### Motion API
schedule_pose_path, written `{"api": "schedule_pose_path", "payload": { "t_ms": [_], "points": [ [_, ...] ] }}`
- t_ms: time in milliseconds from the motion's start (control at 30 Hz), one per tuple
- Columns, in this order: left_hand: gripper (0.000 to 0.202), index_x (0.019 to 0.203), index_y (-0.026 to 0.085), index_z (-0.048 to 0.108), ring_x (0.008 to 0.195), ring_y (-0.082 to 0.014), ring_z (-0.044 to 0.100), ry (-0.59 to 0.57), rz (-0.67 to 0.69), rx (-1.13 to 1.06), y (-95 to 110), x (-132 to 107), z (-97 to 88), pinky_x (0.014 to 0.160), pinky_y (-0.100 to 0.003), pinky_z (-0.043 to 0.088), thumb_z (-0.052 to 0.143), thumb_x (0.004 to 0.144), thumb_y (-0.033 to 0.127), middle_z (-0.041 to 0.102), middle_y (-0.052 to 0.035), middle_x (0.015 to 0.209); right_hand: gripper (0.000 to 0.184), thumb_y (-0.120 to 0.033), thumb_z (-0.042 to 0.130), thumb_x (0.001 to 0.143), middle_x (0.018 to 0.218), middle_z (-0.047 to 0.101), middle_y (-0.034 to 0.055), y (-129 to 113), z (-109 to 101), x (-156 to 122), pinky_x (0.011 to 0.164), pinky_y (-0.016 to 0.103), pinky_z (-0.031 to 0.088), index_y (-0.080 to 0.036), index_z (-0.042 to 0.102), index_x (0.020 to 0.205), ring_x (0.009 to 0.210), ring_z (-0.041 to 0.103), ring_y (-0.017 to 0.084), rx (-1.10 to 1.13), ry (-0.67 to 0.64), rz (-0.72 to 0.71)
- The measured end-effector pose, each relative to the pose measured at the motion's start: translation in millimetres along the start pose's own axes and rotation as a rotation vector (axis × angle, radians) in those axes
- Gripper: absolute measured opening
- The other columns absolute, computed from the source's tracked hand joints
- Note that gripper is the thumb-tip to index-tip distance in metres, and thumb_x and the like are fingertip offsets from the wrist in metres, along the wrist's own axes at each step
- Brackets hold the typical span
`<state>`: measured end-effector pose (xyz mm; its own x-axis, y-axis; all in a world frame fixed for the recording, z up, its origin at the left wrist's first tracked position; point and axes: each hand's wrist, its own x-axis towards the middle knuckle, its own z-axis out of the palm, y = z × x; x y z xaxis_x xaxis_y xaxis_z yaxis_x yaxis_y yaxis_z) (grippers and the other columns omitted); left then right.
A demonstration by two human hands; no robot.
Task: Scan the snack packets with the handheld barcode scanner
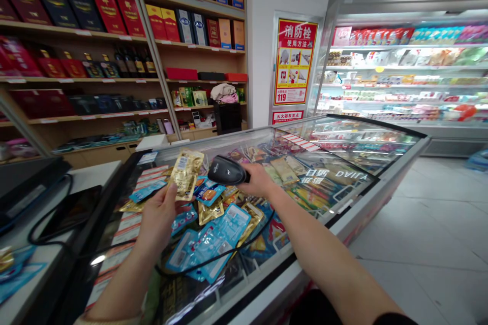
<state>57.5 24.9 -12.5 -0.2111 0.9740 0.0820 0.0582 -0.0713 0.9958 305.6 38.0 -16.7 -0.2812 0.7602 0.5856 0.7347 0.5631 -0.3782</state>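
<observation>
2 hands in view. left hand (158, 221) pinches 1 gold foil packet (186, 175) btwn thumb & fingers, up over a glass-top freezer (345, 203). right hand (260, 181) is wrapped round 1 black barcode scanner (227, 170), nose aimed at the packet, not touching it. black cable (213, 259) lies across a loose heap on the lid: ~5 blue sachets (208, 249), ~3 gold packets (210, 212). more packs sit under the glass, too mixed to count. behind: wooden shelves (91, 79) w/ boxed liquor, 4-ish bottles (131, 63). chilled display case (400, 71) on the right, full of packs.
</observation>
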Motion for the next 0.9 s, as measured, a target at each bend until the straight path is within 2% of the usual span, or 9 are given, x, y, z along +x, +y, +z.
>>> {"api": "schedule_pose_path", "payload": {
  "t_ms": [100,233,400,600,900],
  "points": [
    [0.021,0.095,0.019,0.062,0.062,-0.0172,0.066,-0.025,-0.046,-0.145,-2.3,-5.8,3.5,0.065,-0.032,0.057,0.055,0.082,0.034,0.071,-0.0055,0.085,0.018,-0.027,0.065,0.071,0.084,0.071,0.0026,-3.0,0.8,-0.7,0.071,0.023,0.045,-0.021,0.065,0.088,0.077,0.065,0.017,0.026,0.003,-0.034],
    [0.020,0.096,0.017,0.062,0.072,-0.0176,0.070,-0.031,-0.047,-0.133,-7.8,-6.0,4.7,0.076,-0.035,0.058,0.054,0.083,0.030,0.072,-0.0058,0.088,0.019,-0.025,0.066,0.070,0.087,0.072,0.0027,-7.7,0.3,-1.1,0.073,0.023,0.046,-0.021,0.065,0.090,0.082,0.066,0.018,0.042,-0.022,-0.043],
    [0.019,0.089,0.016,0.062,0.075,-0.0193,0.071,-0.062,0.005,-0.048,-15.8,-2.9,4.1,0.077,-0.035,0.059,0.053,0.083,0.031,0.073,-0.0074,0.087,0.023,-0.025,0.067,0.070,0.094,0.072,0.0033,-9.9,0.6,-0.5,0.078,0.025,0.047,-0.023,0.066,0.093,0.089,0.066,0.019,0.033,-0.051,-0.019],
    [0.013,0.084,0.017,0.063,0.071,-0.0193,0.070,-0.037,-0.020,-0.092,-16.6,-5.3,7.2,0.078,-0.035,0.058,0.056,0.080,0.027,0.073,-0.0059,0.085,0.025,-0.028,0.068,0.071,0.091,0.073,0.0032,-7.5,2.5,-0.8,0.076,0.025,0.048,-0.023,0.067,0.096,0.087,0.067,0.020,0.017,-0.050,-0.017],
    [0.020,0.095,0.016,0.066,0.077,-0.0210,0.070,-0.043,-0.028,-0.109,-15.3,-7.8,8.6,0.083,-0.037,0.057,0.058,0.080,0.027,0.074,-0.0062,0.089,0.027,-0.028,0.068,0.071,0.091,0.073,0.0035,-7.6,2.2,-0.4,0.077,0.025,0.047,-0.023,0.067,0.097,0.087,0.067,0.020,0.007,-0.057,-0.020]
  ]
}}
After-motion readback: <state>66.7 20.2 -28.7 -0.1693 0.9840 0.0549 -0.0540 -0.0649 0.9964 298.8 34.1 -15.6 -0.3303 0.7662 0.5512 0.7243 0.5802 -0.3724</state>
